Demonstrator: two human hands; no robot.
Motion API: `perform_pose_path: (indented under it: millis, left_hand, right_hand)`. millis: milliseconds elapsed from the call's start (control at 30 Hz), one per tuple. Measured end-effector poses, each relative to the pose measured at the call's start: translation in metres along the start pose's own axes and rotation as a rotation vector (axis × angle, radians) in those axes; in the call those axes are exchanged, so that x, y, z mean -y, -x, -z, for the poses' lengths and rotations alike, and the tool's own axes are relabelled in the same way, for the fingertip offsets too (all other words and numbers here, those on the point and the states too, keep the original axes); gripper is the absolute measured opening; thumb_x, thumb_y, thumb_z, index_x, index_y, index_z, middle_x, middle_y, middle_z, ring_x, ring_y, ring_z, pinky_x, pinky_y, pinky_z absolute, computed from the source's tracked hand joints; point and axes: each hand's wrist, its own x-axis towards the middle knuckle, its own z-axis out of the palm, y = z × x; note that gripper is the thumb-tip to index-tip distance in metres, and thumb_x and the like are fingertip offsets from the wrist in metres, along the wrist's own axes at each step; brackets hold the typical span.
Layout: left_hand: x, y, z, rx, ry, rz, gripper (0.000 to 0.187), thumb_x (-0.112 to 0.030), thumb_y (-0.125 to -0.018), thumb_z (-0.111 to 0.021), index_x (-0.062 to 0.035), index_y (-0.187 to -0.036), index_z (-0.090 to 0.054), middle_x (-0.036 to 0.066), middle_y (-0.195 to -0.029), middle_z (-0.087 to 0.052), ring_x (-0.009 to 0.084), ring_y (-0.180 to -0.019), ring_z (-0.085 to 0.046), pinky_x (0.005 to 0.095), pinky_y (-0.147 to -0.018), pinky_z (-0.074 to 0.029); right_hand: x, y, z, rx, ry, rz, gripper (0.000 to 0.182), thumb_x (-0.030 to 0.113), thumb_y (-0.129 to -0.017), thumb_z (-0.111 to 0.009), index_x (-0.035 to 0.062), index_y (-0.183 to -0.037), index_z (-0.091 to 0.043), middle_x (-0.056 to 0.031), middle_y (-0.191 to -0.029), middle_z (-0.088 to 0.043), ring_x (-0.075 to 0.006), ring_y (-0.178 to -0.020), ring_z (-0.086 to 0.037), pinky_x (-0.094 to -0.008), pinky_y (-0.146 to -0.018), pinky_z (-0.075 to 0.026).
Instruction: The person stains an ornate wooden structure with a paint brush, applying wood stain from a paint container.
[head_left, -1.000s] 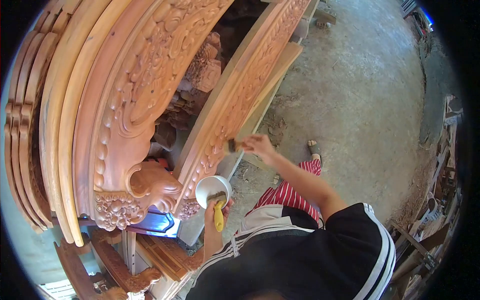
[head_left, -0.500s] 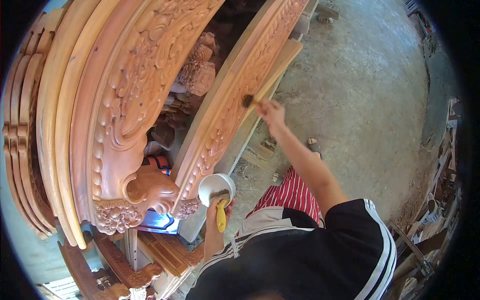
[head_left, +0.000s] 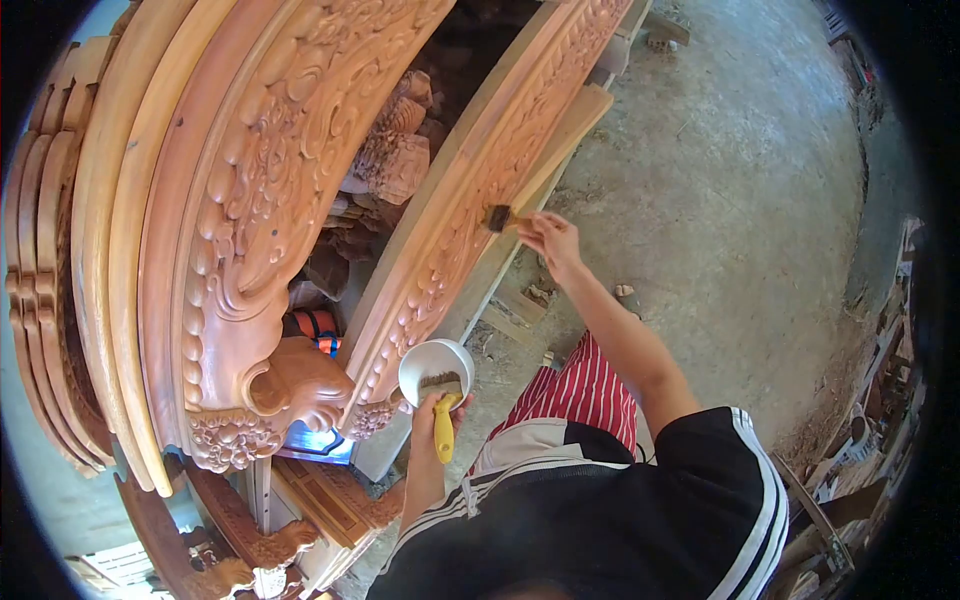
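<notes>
My right hand (head_left: 550, 240) is closed round the handle of a dark-bristled paintbrush (head_left: 497, 218). Its bristles are at the face of a long carved wooden rail (head_left: 452, 240); whether they touch it is hard to tell. Lower down, my left hand (head_left: 430, 425) grips a white bowl (head_left: 412, 372) from beneath. A second paintbrush with a yellow handle (head_left: 443, 430) leans in the bowl, bristles inside, its handle hanging over the rim by my fingers. The bowl's contents cannot be made out.
A wide carved wooden panel (head_left: 270, 170) with rounded mouldings fills the left. Carved pieces (head_left: 400, 165) lie in the dark gap behind the rail. Boards (head_left: 515, 312) lie on the concrete floor (head_left: 720, 220). Scrap wood (head_left: 860, 450) piles along the right wall.
My right hand and its brush have moved slightly down along the rail, and the brush has turned to show its flat side. My left hand still holds the bowl.
</notes>
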Motion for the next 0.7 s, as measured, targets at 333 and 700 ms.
perform_pose_path:
  millis: [333,700]
  left_hand:
    - [-0.005,0.002,-0.01,-0.014,0.008,0.014,0.035,-0.012,-0.086,-0.043,0.007,-0.115,-0.041,0.021,-0.102,-0.057,0.0304,-0.085,-0.064,0.0251,-0.054,-0.055]
    - [-0.004,-0.007,-0.017,-0.019,0.012,0.009,0.035,-0.012,-0.086,-0.046,0.008,-0.114,-0.042,0.02,-0.098,-0.058,0.0304,-0.085,-0.064,0.0252,-0.054,-0.056]
  right_hand:
    - [0.045,-0.066,0.007,-0.332,-0.129,0.313,0.026,0.015,-0.088,-0.057,-0.0021,-0.108,-0.056,-0.0098,-0.097,-0.061,-0.0192,-0.083,-0.063,-0.0302,-0.074,-0.054]
    - [0.005,-0.046,0.03,-0.072,-0.115,0.052,0.019,0.01,-0.089,-0.053,-0.0038,-0.101,-0.058,-0.014,-0.094,-0.062,-0.0222,-0.079,-0.065,-0.0321,-0.068,-0.057]
